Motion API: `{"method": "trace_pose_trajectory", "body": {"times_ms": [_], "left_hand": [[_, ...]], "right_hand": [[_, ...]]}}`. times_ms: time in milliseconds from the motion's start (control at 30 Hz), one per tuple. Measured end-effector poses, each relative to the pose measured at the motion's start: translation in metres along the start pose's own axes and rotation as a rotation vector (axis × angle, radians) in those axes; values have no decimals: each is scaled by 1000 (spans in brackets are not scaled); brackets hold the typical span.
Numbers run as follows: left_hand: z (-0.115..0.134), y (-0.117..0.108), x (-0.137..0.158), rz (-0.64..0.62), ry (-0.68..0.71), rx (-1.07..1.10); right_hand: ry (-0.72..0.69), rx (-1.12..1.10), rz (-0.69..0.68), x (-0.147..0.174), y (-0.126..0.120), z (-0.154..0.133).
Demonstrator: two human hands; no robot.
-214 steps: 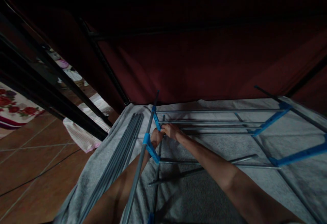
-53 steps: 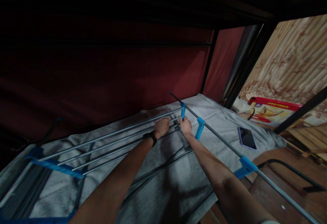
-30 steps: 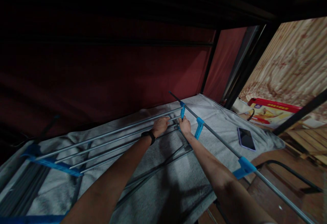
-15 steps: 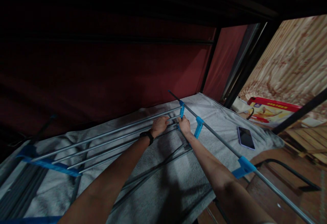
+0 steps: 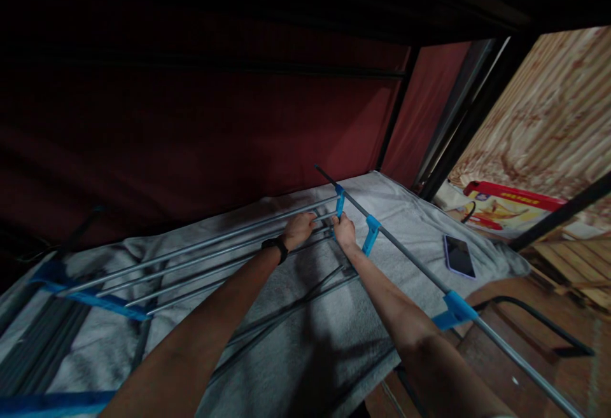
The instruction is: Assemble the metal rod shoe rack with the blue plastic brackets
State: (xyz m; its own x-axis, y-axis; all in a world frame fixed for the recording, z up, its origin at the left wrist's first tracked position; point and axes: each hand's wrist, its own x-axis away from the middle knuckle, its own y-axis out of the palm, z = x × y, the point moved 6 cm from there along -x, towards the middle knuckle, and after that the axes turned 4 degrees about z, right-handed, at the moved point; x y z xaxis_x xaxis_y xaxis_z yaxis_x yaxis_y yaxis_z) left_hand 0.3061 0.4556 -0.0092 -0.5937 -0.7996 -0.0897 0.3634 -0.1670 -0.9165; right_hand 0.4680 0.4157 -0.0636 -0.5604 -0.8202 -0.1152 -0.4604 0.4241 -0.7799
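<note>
My left hand (image 5: 298,229), with a black band at its wrist, is closed around a grey metal tube (image 5: 238,247), one of several running side by side. At that tube's right end, my right hand (image 5: 344,230) grips a blue plastic connector (image 5: 340,203); its fingertips are partly hidden. The connector sits on a long grey pole (image 5: 405,252), which also carries further blue brackets (image 5: 372,232). On the left, the tubes meet another blue connector strip (image 5: 102,303). Loose dark tubes (image 5: 281,316) lie below my hands.
A grey blanket (image 5: 405,205) lies under the frame. A phone (image 5: 459,256) rests on it at the right. Beyond are a red and yellow box (image 5: 510,208), dark frame posts (image 5: 470,112) and a chair with a black rail (image 5: 544,322). More tubes (image 5: 42,335) are bundled at left.
Both hands keep nearly the same place and hold on the tube and connector. The view has shifted slightly; little else differs.
</note>
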Motion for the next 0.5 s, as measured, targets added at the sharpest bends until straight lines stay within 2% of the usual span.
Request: {"method": "trace_pose_trajectory", "body": {"times_ms": [300, 433, 500], "left_hand": [[14, -7, 8, 3, 30, -25], [30, -20, 35, 24, 92, -103], [40, -31, 59, -27, 156, -157]], "right_hand": [[-17, -28, 0, 0, 0, 2], [-11, -91, -7, -2, 0, 6], [2, -109, -13, -3, 2, 9]]}}
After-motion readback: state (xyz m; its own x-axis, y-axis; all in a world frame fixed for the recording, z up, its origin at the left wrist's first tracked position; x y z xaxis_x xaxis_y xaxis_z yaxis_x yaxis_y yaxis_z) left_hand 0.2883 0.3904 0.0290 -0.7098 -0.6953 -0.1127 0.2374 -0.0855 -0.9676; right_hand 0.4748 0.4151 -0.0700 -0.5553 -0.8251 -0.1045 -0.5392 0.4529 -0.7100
